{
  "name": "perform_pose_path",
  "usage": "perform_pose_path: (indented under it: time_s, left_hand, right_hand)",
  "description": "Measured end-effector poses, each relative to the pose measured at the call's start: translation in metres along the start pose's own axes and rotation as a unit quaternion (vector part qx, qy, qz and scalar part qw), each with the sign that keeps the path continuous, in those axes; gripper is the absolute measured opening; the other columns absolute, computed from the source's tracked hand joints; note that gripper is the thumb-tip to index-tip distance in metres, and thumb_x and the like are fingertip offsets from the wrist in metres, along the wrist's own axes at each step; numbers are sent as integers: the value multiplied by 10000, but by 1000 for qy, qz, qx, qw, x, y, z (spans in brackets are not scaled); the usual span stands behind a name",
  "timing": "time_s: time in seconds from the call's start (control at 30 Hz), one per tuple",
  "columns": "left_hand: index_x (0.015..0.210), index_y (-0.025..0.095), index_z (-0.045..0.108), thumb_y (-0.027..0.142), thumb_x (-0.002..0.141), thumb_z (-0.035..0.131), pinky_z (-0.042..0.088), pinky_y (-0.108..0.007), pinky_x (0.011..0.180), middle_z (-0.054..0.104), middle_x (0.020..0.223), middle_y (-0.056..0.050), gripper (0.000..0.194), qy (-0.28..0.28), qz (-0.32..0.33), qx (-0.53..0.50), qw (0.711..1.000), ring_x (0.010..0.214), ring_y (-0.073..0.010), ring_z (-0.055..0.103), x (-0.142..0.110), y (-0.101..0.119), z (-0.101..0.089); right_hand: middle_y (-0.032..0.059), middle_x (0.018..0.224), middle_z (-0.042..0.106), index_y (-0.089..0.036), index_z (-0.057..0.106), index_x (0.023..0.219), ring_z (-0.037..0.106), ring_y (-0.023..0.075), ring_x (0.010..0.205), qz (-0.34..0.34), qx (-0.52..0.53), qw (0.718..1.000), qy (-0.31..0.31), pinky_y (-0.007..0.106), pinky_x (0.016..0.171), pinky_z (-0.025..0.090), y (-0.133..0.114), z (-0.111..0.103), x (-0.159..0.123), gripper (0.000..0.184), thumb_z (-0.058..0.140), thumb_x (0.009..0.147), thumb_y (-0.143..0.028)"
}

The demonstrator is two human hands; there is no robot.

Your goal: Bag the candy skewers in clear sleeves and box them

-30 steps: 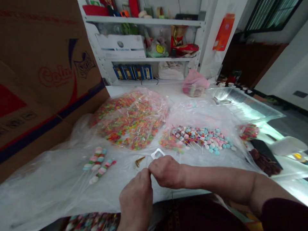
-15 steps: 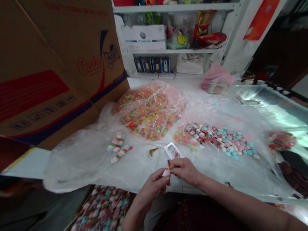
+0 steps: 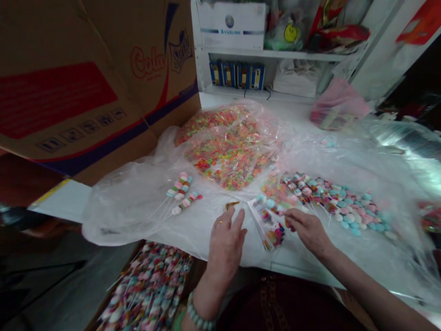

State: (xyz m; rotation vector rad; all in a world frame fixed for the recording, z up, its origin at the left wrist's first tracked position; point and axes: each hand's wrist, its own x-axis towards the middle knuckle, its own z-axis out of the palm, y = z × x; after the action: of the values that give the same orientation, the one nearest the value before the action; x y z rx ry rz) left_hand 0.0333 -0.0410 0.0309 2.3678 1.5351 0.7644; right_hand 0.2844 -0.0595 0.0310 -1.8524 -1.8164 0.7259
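My left hand (image 3: pixel 225 241) lies flat on the plastic-covered table (image 3: pixel 138 209), fingers stretched out, just left of a candy skewer in a clear printed wrapper (image 3: pixel 270 225). My right hand (image 3: pixel 308 230) pinches the right side of that wrapper, fingers closed. A small gold twist tie (image 3: pixel 230 204) lies just beyond my left fingertips. Two finished pastel skewers (image 3: pixel 181 193) lie to the left. A pile of pink and blue marshmallows and sticks (image 3: pixel 330 200) spreads out to the right.
A bag of small multicoloured sweets (image 3: pixel 227 149) sits at the middle back. A big cardboard box (image 3: pixel 86 78) stands at the left, a white shelf (image 3: pixel 272 55) behind. A box of finished skewers (image 3: pixel 151 289) sits below the table edge. A pink bag (image 3: pixel 339 108) lies far right.
The hands have parted: the left one has opened flat on the table, the right now holds a wrapped skewer lying on the plastic. The view has swung left and down.
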Motion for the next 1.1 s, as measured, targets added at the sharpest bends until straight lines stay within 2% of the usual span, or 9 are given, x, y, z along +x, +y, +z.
perform_pose_path:
  time_s: [0.07,0.17,0.3,0.43,0.53,0.63,0.83,0.93,1.1]
  left_hand:
    - [1157,170,600,178,852,516,465,-401,903,581,1192,-150,317,2,-53,-61,997,1080,-256,564,-7,-18,11]
    - [969,172,655,176,844,506,489,-323,820,638,994,-83,194,-97,-105,-161,977,889,-191,620,-16,-34,23]
    - [894,169,664,156,799,521,471,-299,759,602,927,-57,173,-178,-145,-171,958,770,-159,594,-17,-30,30]
    - [909,181,669,163,779,518,446,-305,779,579,923,-53,200,-188,-149,-164,957,833,-174,573,-15,-23,27]
    - [881,181,676,172,759,522,443,-308,774,590,934,-59,197,-181,-158,-221,945,822,-174,571,-19,-27,25]
    - [816,190,685,209,746,543,445,-309,763,620,873,-51,159,-141,-178,-302,926,801,-181,579,-23,-32,28]
    - [749,197,697,273,750,589,438,-294,740,646,763,-36,132,-35,-232,-407,883,783,-187,583,-19,-25,23]
    - [738,183,706,304,725,629,435,-277,691,635,722,-33,144,-33,-267,-462,845,732,-174,569,-16,-17,17]
    - [894,136,688,374,651,722,422,-254,533,634,785,-47,342,-63,-369,-596,711,593,-136,547,-19,-10,14]
  right_hand:
    - [83,929,657,-182,636,1000,594,219,825,18,-117,985,121,328,743,435,19,-10,4,278,383,906,-246]
    - [169,1219,563,-129,589,1166,505,307,1101,4,-274,932,238,423,901,386,29,-8,6,331,410,903,-219]
    - [135,1153,594,-148,577,1166,527,254,1048,-20,-252,957,143,353,895,398,3,27,13,320,419,906,-244]
    - [72,1009,633,-186,569,1119,565,221,930,81,-107,991,22,303,791,416,-13,58,33,320,518,831,-316]
    - [17,822,635,-196,613,929,578,201,791,125,16,991,37,294,724,416,-3,61,45,197,530,800,-320]
    - [8,758,639,-211,657,788,578,205,786,89,85,991,56,319,763,426,8,56,46,209,491,823,-334]
    - [53,1025,653,-217,681,1048,542,230,997,38,113,978,172,375,912,402,7,56,39,316,514,791,-296]
    - [29,849,652,-194,653,1055,573,206,810,68,182,965,178,332,773,447,-4,55,39,322,538,776,-309]
    - [1,628,565,-189,617,704,519,164,638,48,214,967,131,277,638,421,-49,51,37,183,539,788,-332]
